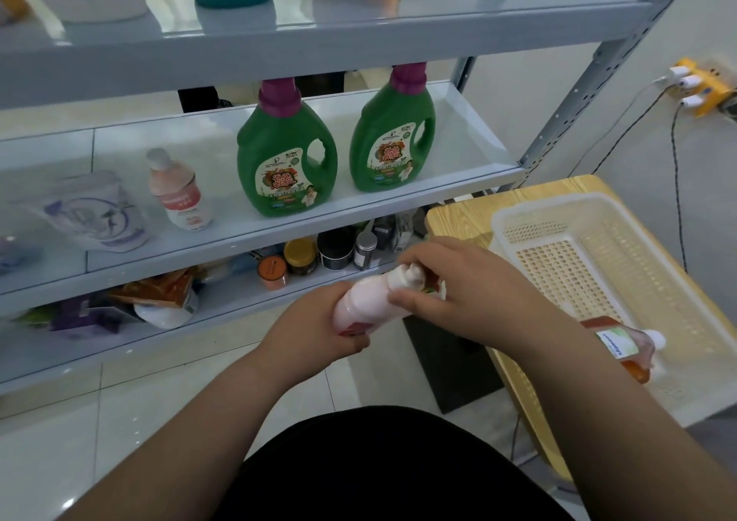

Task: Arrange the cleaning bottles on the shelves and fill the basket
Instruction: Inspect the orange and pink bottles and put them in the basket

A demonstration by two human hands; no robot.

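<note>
Centre of the frame, pink bottle (365, 301) tilted, left hand (315, 331) wrapped round its base, right hand (450, 285) pinching its neck, cream basket (638, 281) at right holding an orange bottle (622, 345).

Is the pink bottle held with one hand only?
No, the left hand grips the base of the pink bottle and the right hand its neck.

left hand (315, 333) grips bottle (365, 301), right hand (458, 289) pinches it
</note>
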